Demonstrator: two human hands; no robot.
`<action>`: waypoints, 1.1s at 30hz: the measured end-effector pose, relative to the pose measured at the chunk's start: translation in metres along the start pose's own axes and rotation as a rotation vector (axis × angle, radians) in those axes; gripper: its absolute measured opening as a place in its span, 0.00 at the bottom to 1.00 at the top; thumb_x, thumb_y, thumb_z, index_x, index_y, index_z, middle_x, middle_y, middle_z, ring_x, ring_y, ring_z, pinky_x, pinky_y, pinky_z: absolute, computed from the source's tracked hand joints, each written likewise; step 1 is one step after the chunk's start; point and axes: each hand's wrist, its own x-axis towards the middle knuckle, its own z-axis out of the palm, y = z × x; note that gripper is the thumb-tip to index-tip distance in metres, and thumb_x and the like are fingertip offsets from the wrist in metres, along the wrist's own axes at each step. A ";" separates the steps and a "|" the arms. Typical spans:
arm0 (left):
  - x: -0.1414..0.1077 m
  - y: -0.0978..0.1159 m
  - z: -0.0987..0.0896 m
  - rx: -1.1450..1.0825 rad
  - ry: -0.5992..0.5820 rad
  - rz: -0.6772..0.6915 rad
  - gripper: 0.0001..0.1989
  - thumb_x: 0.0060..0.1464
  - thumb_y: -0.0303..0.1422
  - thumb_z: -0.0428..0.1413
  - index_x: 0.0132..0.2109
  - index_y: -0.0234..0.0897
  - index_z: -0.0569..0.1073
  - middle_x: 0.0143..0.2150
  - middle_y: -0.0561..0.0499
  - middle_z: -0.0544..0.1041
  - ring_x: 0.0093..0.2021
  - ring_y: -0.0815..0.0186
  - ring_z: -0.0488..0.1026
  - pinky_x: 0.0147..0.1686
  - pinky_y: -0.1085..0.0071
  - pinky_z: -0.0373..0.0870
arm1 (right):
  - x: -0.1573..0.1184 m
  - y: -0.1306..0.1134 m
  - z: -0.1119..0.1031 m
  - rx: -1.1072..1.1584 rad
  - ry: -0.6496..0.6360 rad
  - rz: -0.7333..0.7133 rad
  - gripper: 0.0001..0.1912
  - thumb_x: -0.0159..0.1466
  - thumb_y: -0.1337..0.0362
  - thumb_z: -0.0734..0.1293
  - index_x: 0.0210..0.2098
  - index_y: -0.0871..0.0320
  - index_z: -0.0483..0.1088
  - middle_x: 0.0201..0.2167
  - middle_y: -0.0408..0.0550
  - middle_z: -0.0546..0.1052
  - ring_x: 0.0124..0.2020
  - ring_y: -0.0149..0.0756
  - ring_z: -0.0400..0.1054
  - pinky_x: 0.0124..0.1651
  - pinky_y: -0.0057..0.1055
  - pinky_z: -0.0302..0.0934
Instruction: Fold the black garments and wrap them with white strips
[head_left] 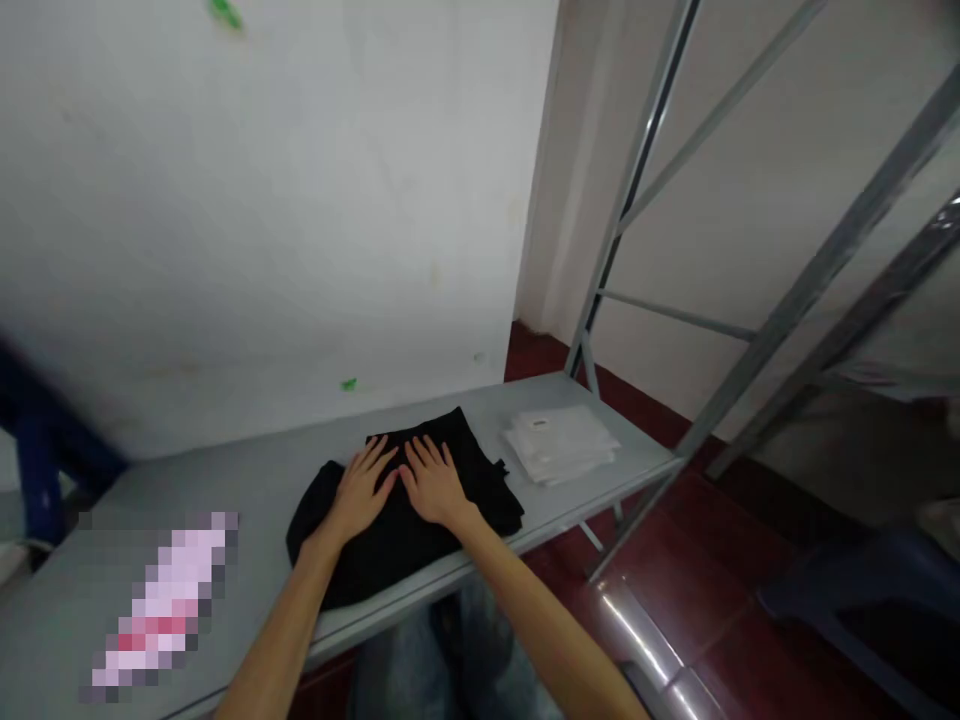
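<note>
Denim legs (394, 660) nearest, in front of the grey shelf (247, 480); can't tell if they touch it. A knee bump could jog whatever lies on top. Pixelated pinkish item (169, 590) toward the shelf's left end, unidentifiable; a wide swing of the left forearm might catch it. Black cloth (409, 530) is mid-shelf, close to the front edge, looks folded in layers, humped on the side toward the shelf's left end, small tab sticking out on the other. Left hand (365, 488) and right hand (433, 482) both palm-down on it, fingers spread, thumbs close together; nothing gripped. Main risk, I'd say: flat palms hold by friction only, so uneven pressure or a drag toward the shelf's front edge could skid the top layer, set creases or pull a fold over. Hump looks thicker, could spring loose if unloaded. White packet stack (562, 445) on the shelf's right end, apart from the cloth, edges uneven, probably slick; a sideways shove could fan it out. Stained pale wall (300, 250) behind the shelf: pushing too far back could rub dirt onto the cloth.
</note>
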 end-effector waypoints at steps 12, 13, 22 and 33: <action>-0.003 0.022 -0.051 0.285 0.039 -0.129 0.26 0.70 0.47 0.44 0.62 0.39 0.75 0.67 0.39 0.73 0.66 0.49 0.71 0.71 0.45 0.56 | -0.019 0.054 -0.031 -0.244 0.029 0.047 0.30 0.78 0.55 0.52 0.72 0.64 0.61 0.74 0.60 0.60 0.77 0.50 0.47 0.76 0.53 0.39; -0.009 0.026 -0.060 0.338 0.072 -0.192 0.26 0.69 0.47 0.46 0.63 0.37 0.74 0.66 0.38 0.73 0.65 0.48 0.71 0.70 0.47 0.58 | -0.019 0.053 -0.030 -0.248 0.025 0.049 0.30 0.78 0.55 0.52 0.72 0.65 0.61 0.74 0.60 0.60 0.77 0.51 0.47 0.76 0.53 0.39; -0.053 0.029 -0.114 0.302 -0.012 -0.639 0.27 0.56 0.57 0.54 0.46 0.37 0.77 0.49 0.38 0.80 0.51 0.46 0.76 0.55 0.55 0.71 | -0.019 0.050 -0.030 -0.262 0.012 0.068 0.29 0.78 0.57 0.52 0.72 0.65 0.62 0.74 0.61 0.60 0.77 0.53 0.47 0.76 0.54 0.38; -0.026 0.018 -0.116 -0.071 0.098 -0.659 0.13 0.61 0.41 0.51 0.49 0.42 0.65 0.42 0.48 0.81 0.41 0.56 0.80 0.45 0.61 0.74 | -0.020 0.057 -0.024 -0.305 0.030 0.022 0.28 0.77 0.58 0.53 0.71 0.65 0.63 0.73 0.62 0.62 0.76 0.54 0.50 0.75 0.55 0.42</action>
